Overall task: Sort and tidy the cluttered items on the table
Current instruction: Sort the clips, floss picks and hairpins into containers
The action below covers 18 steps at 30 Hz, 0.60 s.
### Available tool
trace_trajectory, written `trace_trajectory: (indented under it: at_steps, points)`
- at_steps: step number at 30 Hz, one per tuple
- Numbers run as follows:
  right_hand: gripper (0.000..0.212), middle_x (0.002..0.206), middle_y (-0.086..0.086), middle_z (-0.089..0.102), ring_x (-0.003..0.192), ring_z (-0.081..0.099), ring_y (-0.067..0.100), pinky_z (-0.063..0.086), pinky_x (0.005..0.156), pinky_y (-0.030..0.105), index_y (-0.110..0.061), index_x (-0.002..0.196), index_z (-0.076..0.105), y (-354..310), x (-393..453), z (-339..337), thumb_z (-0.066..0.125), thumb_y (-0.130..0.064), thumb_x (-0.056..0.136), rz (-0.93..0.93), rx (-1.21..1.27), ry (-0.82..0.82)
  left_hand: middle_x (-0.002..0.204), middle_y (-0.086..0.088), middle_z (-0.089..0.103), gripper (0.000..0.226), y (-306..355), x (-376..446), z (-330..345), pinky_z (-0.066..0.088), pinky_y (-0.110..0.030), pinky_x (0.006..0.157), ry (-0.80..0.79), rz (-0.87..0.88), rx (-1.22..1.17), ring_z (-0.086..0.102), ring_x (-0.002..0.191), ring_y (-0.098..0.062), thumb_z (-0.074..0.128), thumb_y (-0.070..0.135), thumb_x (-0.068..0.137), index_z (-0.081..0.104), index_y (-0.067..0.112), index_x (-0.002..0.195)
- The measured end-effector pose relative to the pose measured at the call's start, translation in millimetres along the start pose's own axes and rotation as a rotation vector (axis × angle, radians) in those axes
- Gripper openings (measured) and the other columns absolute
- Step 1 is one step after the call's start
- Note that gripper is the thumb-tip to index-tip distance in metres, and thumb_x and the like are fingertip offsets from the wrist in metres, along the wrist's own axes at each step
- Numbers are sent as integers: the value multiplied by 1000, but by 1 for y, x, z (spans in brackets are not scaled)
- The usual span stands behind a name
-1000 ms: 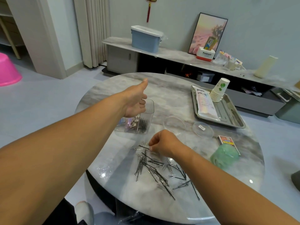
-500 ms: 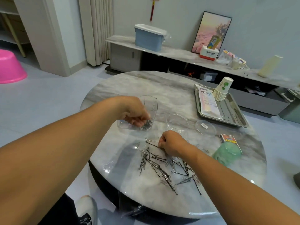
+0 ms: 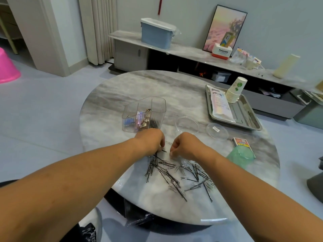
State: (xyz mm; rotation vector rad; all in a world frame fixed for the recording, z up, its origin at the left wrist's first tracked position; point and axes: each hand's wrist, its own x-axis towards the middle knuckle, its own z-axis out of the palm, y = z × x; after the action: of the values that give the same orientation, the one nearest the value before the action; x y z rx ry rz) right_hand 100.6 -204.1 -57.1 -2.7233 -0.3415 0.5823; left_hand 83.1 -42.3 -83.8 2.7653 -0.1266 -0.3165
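Observation:
A loose pile of black hairpins (image 3: 164,173) mixed with silver paper clips (image 3: 197,172) lies on the round marble table (image 3: 108,109), near its front edge. My left hand (image 3: 151,141) is at the pile's far left edge, fingers curled down and pinching black hairpins. My right hand (image 3: 185,145) is beside it at the pile's far edge, fingers curled in and pinching paper clips. Just behind my left hand stands a clear divided organizer (image 3: 145,114) with sorted clips and pins in its compartments.
A clear round dish (image 3: 187,124) and its lid (image 3: 217,131) lie right of the organizer. A small red box (image 3: 242,142) and a green cup (image 3: 242,157) sit at the right. A metal tray (image 3: 251,119) holds stacked paper cups (image 3: 236,89) and a packet (image 3: 220,105).
My left hand has come down from above the organizer to the far edge of the pile. My right hand stayed curled at the pile.

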Motion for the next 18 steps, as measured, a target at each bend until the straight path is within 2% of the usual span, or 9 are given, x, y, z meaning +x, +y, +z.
trace_trajectory:
  at_steps: [3, 6, 8, 9, 11, 13, 15, 18]
  points:
    - [19, 87, 3, 77, 83, 71, 17, 58, 82, 34, -15, 87, 77, -5, -7, 9, 90, -23, 75, -30, 22, -104, 99, 3, 73, 7, -1, 6, 0, 57, -35, 84, -14, -1, 26, 68, 93, -20, 77, 20, 87, 75, 25, 91]
    - [19, 88, 2, 76, 86, 71, 20, 59, 86, 38, -15, 87, 75, -8, -5, 19, 88, -22, 75, -69, -6, -108, 107, 0, 65, 4, 0, 5, -1, 57, -38, 81, -45, 67, 158, 67, 93, -24, 70, 19, 92, 71, 22, 94]
    - [15, 85, 7, 74, 77, 65, 21, 59, 86, 41, -8, 87, 75, -5, -2, 21, 83, -19, 81, -63, -5, -90, 112, -4, 54, 6, 2, 2, -1, 52, -40, 73, -56, 105, 273, 63, 90, -27, 62, 16, 97, 67, 17, 99]
    - [16, 82, 9, 73, 74, 61, 20, 58, 84, 42, -4, 87, 74, -3, -1, 21, 80, -18, 83, -53, 2, -87, 111, -6, 51, 6, 3, 1, 0, 48, -39, 67, -60, 109, 302, 61, 84, -27, 59, 13, 97, 63, 15, 93]
    - [17, 83, 13, 74, 71, 59, 18, 59, 82, 40, 0, 88, 73, 2, -1, 18, 77, -16, 87, -42, 32, -86, 101, -7, 50, 26, 2, 0, 2, 40, -35, 56, -65, 114, 298, 51, 66, -23, 58, 2, 92, 49, 15, 71]
    - [12, 83, 12, 76, 69, 62, 16, 59, 78, 37, -1, 88, 73, 9, -3, 11, 76, -13, 88, -33, 96, -75, 79, -4, 46, 36, -2, 0, 1, 34, -31, 51, -62, 100, 232, 42, 58, -20, 56, -6, 86, 40, 16, 62]
    - [8, 76, 6, 75, 65, 64, 12, 58, 72, 31, -7, 84, 74, 15, -5, 4, 77, -13, 88, -31, 143, -80, 73, -1, 46, 28, -6, 2, 0, 35, -30, 56, -58, 66, 155, 43, 64, -21, 54, -3, 89, 49, 17, 70]
    - [5, 73, 5, 75, 61, 64, 10, 58, 71, 29, -7, 84, 73, 23, -6, -2, 76, -10, 88, -35, 151, -112, 93, 1, 64, 6, -7, 2, -2, 39, -26, 68, -58, 53, 43, 58, 85, -18, 67, 16, 94, 66, 19, 99]
